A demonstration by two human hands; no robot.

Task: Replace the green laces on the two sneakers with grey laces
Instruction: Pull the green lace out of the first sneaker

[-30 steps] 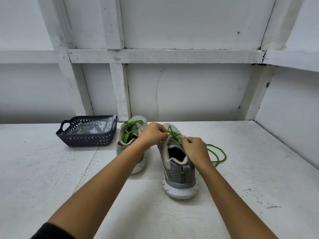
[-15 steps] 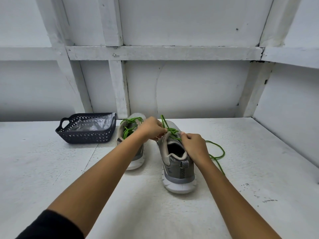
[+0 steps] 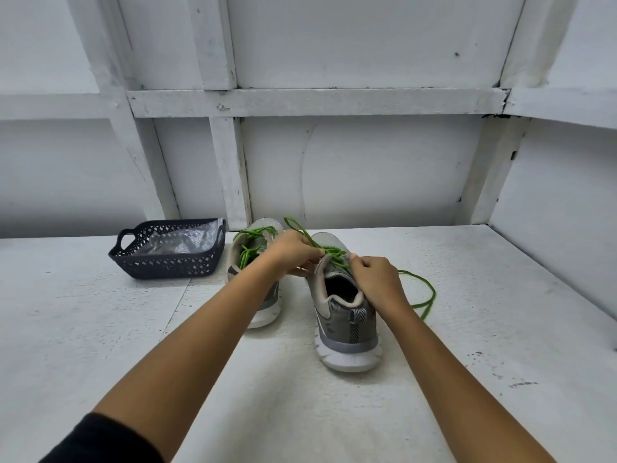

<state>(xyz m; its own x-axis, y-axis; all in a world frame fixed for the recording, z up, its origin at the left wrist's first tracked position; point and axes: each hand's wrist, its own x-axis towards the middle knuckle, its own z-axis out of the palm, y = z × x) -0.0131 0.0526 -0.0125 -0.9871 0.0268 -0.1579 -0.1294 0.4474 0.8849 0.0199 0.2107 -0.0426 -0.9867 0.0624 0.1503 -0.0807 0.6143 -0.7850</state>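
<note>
Green cord lace point(image 3: 329, 253) of the grey mesh sneaker point(image 3: 347, 315), stood on the white bench point(image 3: 100, 329), is pinched by the left hand point(image 3: 293, 252) at the sneaker's 11 o'clock and the right hand point(image 3: 377, 279) at 1 o'clock.

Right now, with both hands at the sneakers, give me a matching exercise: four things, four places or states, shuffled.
1 basket
2 left sneaker
3 right sneaker
4 loose lace tail

A left hand and right hand pinch its green lace
B lies on the table, far right
C holds clear plastic
D partly behind the left forearm

Pairs: 1-C, 2-D, 3-A, 4-B
</note>
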